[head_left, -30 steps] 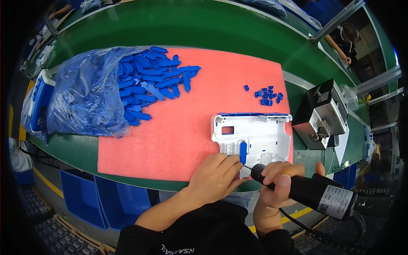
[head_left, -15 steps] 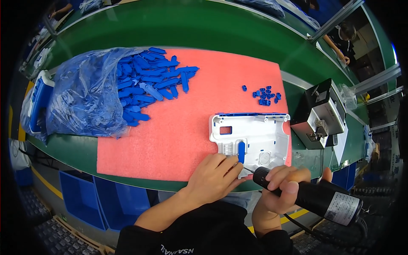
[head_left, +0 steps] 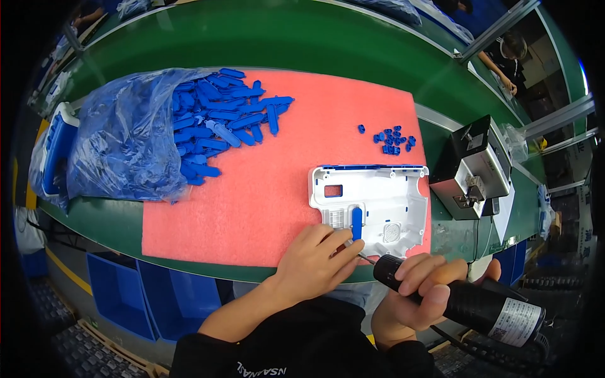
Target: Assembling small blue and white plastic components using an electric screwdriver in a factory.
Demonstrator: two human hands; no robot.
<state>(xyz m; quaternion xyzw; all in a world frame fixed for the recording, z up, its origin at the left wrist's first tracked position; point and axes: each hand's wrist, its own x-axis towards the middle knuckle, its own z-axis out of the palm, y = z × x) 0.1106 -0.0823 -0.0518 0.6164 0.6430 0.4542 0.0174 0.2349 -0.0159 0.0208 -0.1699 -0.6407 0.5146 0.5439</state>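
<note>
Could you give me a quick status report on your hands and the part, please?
Left hand steadies blue strip on white housing. Right hand grips black screwdriver. Nothing in the way.

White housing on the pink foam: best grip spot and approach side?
Grip the white housing by its raised far rim, coming from above at the far side. It lies flat and open-face up, so the rim walls stand exposed there, while the left hand and the black electric screwdriver crowd its near edge.
</note>
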